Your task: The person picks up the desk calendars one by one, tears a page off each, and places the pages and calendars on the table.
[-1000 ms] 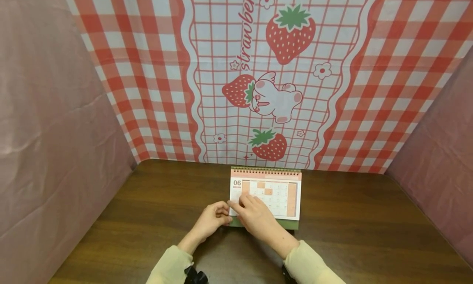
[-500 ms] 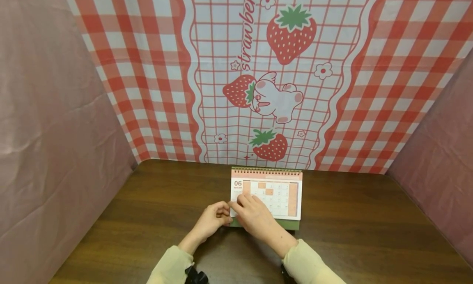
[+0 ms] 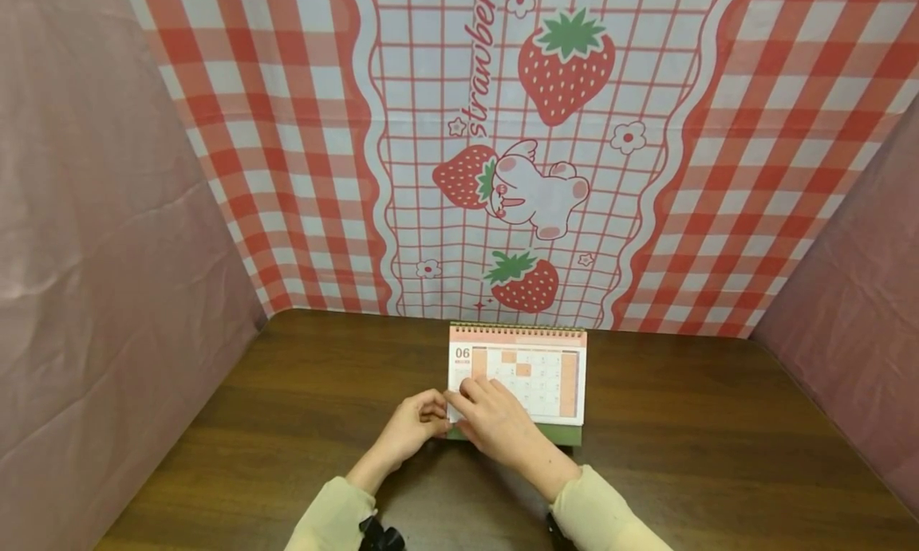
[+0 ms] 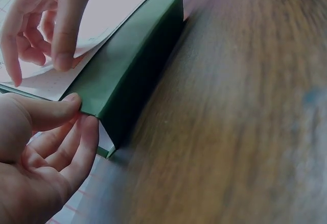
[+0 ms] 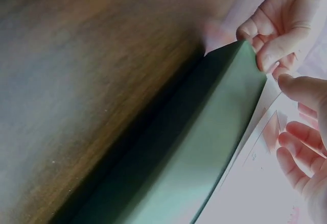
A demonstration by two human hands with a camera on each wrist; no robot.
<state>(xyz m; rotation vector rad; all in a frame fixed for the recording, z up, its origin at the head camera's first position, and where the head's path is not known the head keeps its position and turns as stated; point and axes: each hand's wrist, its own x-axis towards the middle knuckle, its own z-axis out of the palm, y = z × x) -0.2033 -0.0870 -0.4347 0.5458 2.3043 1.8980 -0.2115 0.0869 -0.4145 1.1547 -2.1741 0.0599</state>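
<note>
Table point(image 3: 682, 439), brown and wide, had room on both sides of the calendar point(image 3: 534, 395). It stood by both hands, long side going left to right, rings point(image 3: 517, 331) at the far top. The left hand point(image 3: 408, 433) pinched its near left corner point(image 4: 91, 106). The right hand point(image 3: 498, 423) curved loosely over the page point(image 4: 116, 14).

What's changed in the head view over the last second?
Very little. The calendar page marked 06 has shifted slightly up the head view, away from the person, so a touch more of the green base shows below it. No new grip or release is visible. Unchanged: left hand at the base's lower left corner, right hand over the page's lower left.
</note>
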